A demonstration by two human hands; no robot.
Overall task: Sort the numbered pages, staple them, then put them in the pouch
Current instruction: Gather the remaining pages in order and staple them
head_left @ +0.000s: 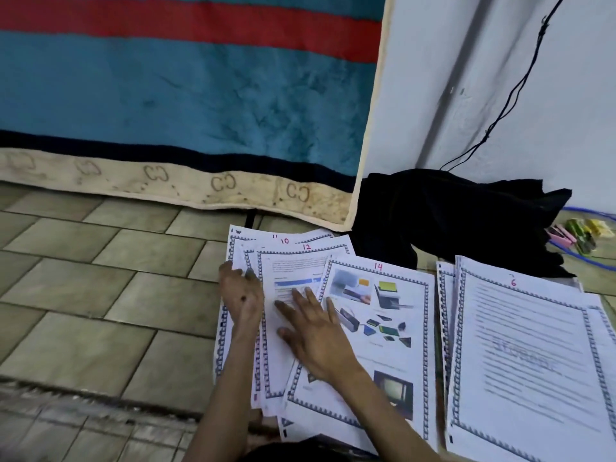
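Numbered printed pages with blue patterned borders lie fanned on the tiled floor. Page 12 [293, 261] lies over pages 10 [283, 242] and 11, and page 14 [393, 328] with pictures overlaps it on the right. A separate pile topped by page 6 [526, 348] lies further right. My left hand [241, 291] rests on the left edge of the fanned pages, fingers loosely bent at the sheet edges. My right hand [316, 331] lies flat with spread fingers across pages 12 and 14. I see no stapler and no pouch that I can tell apart.
A black cloth bundle [456, 215] lies against the white wall behind the pages, with a black cable [513, 91] hanging above it. Coloured clips [580, 233] and a blue cord sit at far right. A blue and red striped mat [186, 95] stands upright at the back left.
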